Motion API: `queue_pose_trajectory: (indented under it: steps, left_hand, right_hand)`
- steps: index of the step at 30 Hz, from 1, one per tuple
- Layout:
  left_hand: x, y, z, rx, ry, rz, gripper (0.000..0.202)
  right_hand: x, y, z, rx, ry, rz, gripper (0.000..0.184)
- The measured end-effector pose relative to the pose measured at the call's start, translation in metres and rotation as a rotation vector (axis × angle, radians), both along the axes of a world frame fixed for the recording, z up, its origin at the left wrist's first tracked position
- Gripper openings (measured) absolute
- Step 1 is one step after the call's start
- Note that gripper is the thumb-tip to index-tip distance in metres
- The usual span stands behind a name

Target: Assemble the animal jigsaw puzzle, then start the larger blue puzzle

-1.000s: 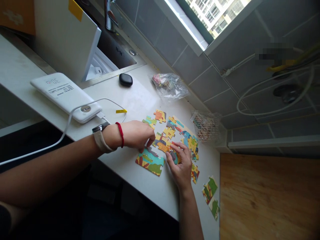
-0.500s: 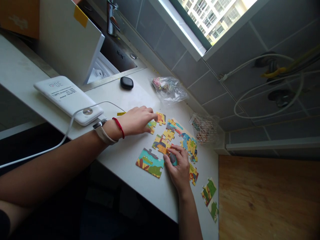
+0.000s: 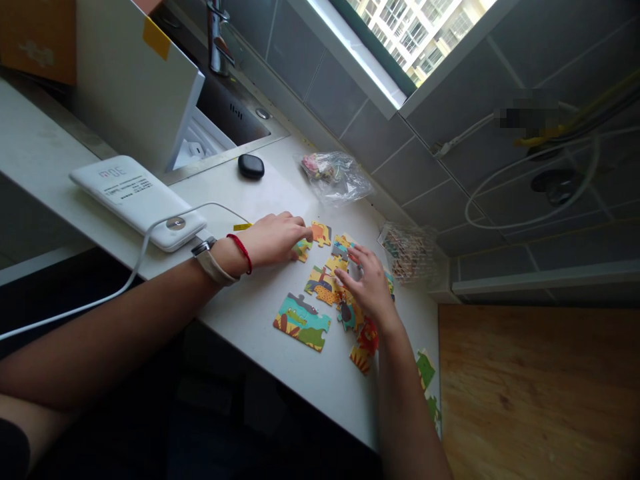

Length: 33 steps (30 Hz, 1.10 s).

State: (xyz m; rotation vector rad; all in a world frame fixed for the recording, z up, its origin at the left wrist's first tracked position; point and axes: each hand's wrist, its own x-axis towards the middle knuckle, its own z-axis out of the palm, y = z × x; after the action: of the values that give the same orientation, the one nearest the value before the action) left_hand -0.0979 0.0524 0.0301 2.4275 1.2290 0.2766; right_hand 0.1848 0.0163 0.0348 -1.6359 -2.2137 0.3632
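Note:
Colourful jigsaw pieces lie spread on a white counter (image 3: 260, 193). My left hand (image 3: 273, 237), with a red cord and a watch at the wrist, rests on the counter with its fingers stretched out, the fingertips on an orange piece (image 3: 321, 233). My right hand (image 3: 369, 283) lies open over the joined pieces in the middle, fingers spread toward a yellow piece (image 3: 339, 265). A joined block with a green crocodile (image 3: 301, 322) sits nearest the front edge. A teal piece (image 3: 347, 315) and a red-orange piece (image 3: 364, 347) lie beside my right wrist.
A white power bank (image 3: 137, 200) with a white cable sits at the left. A black case (image 3: 251, 166) lies near the sink (image 3: 235, 110). Two clear plastic bags (image 3: 336, 175) (image 3: 410, 252) rest by the tiled wall. More green pieces (image 3: 425, 370) lie at the right edge.
My left hand went from the middle pieces up to the orange piece. My right hand left the teal piece and moved forward over the joined pieces, fingers now spread.

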Motion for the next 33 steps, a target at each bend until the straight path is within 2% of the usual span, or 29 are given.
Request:
queue_pose_trajectory:
  steps: [2,5,12,16,22,26,29,33]
  left_hand:
    - [-0.001,0.000,0.000,-0.008,-0.026,-0.005,0.040]
    - [0.000,0.001,-0.002,-0.009,-0.078,-0.016,0.041]
    - [0.008,-0.004,-0.006,0.020,-0.100,-0.110,0.078]
    - [0.006,-0.004,-0.009,-0.005,-0.071,-0.075,0.077]
    - [0.003,-0.002,-0.009,-0.031,-0.052,-0.063,0.075]
    - [0.002,-0.002,-0.011,-0.060,-0.052,-0.068,0.088]
    - [0.000,0.000,-0.013,-0.070,-0.053,-0.074,0.090]
    - [-0.002,-0.002,-0.011,-0.087,-0.066,-0.095,0.097]
  right_hand:
    - [0.003,0.021,-0.004,-0.093,-0.001,0.005,0.056]
    - [0.008,0.038,-0.012,-0.167,0.051,-0.016,0.062]
    - [0.014,0.046,-0.016,-0.292,0.185,-0.105,0.059]
    - [0.013,0.045,-0.018,-0.258,0.219,-0.119,0.042]
    - [0.006,0.044,-0.018,-0.230,0.267,-0.051,0.060]
    - [-0.003,0.050,-0.012,-0.222,0.199,-0.043,0.050]
    - [-0.008,0.051,-0.010,-0.194,0.198,-0.066,0.051]
    - [-0.011,0.037,-0.006,-0.109,0.374,-0.137,0.044]
